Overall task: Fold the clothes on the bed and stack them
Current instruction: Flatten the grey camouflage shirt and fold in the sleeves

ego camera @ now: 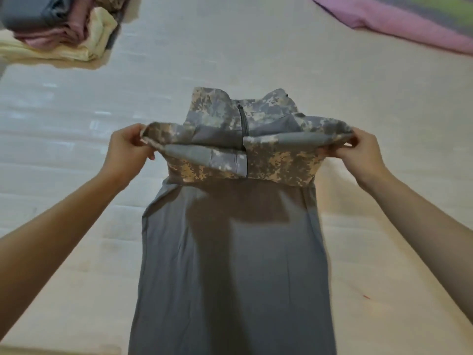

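A grey shirt with a camouflage yoke, collar and zip [230,252] lies lengthwise on the white bed [76,149], its sides folded in to a narrow strip. My left hand [128,149] pinches the left shoulder edge and my right hand [358,152] pinches the right one. Both lift the camouflage top end off the bed, and it casts a shadow on the grey body below. A stack of folded clothes [56,29], grey, pink and pale yellow, sits at the far left corner.
A pink garment with green and purple stripes [409,21] lies spread at the far right. The bed's near edge shows at the bottom left.
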